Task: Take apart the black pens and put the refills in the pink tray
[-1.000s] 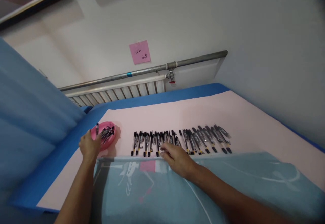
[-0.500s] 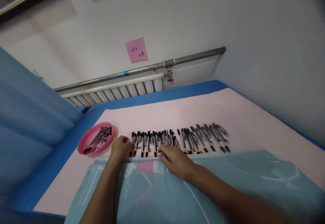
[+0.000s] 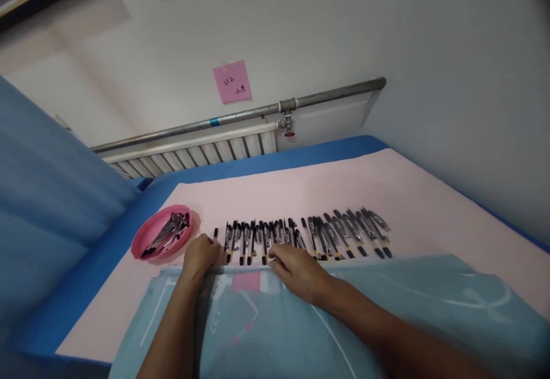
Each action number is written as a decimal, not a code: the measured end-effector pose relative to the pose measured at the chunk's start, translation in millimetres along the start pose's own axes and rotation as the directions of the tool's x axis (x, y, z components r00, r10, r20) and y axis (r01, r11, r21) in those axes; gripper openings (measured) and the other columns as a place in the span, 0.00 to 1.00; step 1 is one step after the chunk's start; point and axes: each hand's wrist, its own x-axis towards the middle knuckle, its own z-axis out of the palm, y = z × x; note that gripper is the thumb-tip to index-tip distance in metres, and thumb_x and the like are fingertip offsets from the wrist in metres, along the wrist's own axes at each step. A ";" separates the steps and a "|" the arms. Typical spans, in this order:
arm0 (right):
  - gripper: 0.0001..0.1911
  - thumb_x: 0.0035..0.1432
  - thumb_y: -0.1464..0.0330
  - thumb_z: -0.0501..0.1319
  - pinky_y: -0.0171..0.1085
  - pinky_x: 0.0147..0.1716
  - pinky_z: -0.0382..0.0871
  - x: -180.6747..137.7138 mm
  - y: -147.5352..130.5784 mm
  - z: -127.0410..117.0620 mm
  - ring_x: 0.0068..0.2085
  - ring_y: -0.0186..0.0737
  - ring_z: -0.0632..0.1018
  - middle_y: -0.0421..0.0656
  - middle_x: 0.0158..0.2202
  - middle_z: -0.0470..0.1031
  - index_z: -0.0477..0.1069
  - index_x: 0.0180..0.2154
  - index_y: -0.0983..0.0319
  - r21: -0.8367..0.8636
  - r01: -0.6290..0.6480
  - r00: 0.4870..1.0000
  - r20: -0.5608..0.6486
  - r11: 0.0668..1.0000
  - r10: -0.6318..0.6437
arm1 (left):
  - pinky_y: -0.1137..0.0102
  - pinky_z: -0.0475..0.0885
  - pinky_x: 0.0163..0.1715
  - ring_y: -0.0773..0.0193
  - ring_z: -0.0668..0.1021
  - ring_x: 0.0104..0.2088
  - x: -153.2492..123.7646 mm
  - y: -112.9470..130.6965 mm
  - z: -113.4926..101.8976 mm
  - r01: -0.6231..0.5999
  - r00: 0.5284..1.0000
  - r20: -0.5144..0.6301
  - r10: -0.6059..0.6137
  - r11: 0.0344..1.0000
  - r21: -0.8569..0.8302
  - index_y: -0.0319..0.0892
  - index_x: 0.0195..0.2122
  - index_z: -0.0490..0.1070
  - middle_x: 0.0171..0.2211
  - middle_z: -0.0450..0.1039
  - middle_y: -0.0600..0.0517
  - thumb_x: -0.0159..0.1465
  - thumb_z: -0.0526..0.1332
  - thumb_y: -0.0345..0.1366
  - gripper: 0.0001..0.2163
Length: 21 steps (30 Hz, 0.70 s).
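Observation:
Pinched in the fingers of my left hand (image 3: 201, 256) is a pen (image 3: 215, 233), its black end pointing away from me, a little left of a long row of pens (image 3: 242, 244). My right hand (image 3: 298, 270) rests at the near edge of this row, curled, thumb and forefinger close together; whether it grips anything is hidden. The pens have clear barrels, black ends and some yellow bands, with loose caps or parts among them. To the left, a pink bowl (image 3: 138, 248) holds several more black and clear pen parts (image 3: 172, 230).
A pale pink sheet (image 3: 258, 196) covers the blue table (image 3: 309, 151). Light blue cloth (image 3: 258, 333) lies at the near edge under my forearms. Beyond are a white radiator (image 3: 215, 153), a metal pipe (image 3: 172, 133) and a pink note (image 3: 232, 81). A blue curtain (image 3: 51, 196) hangs left.
My left hand has drawn the leftmost pen away from the row, slightly left and toward me. My right hand has hardly moved.

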 end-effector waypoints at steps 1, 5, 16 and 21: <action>0.06 0.57 0.70 0.50 0.32 0.26 0.55 0.1 0.4 0.8 0.28 0.34 0.68 0.40 0.26 0.67 0.63 0.29 0.62 0.014 0.001 1.000 -0.008 1.000 -0.001 | 0.66 0.62 0.30 0.51 0.75 0.33 -2.0 1.3 -2.9 -0.003 1.000 -0.007 0.003 0.999 -0.039 0.38 0.21 0.68 0.22 0.73 0.44 0.45 0.58 0.32 0.03; 0.07 0.57 0.66 0.51 0.32 0.27 0.58 2.8 0.4 3.7 0.29 0.35 0.69 0.39 0.26 0.67 0.65 0.32 0.61 0.170 -0.042 0.996 -0.075 0.985 0.056 | 0.71 0.65 0.26 0.61 0.74 0.28 -24.7 22.1 -3.1 -0.081 0.996 0.007 0.086 0.959 -0.270 0.39 0.31 0.68 0.26 0.72 0.49 0.50 0.56 0.33 0.07; 0.15 0.57 0.59 0.46 0.32 0.19 0.58 7.7 0.8 -1.5 0.20 0.32 0.66 0.37 0.19 0.66 0.59 0.24 0.59 0.456 -0.242 0.946 -0.086 0.857 0.313 | 0.75 0.64 0.25 0.66 0.72 0.26 -80.9 72.7 16.7 -0.321 0.843 0.166 0.511 0.726 -0.608 0.42 0.31 0.71 0.26 0.72 0.52 0.50 0.61 0.34 0.06; 0.16 0.57 0.60 0.48 0.32 0.21 0.59 4.6 -8.3 -3.1 0.20 0.32 0.67 0.38 0.20 0.67 0.59 0.21 0.60 0.500 -0.248 0.949 -0.046 0.830 0.311 | 0.69 0.64 0.32 0.57 0.75 0.34 -1.0 21.0 -51.1 -0.162 0.974 -0.177 0.140 0.980 -0.119 0.38 0.30 0.72 0.30 0.75 0.46 0.55 0.56 0.37 0.08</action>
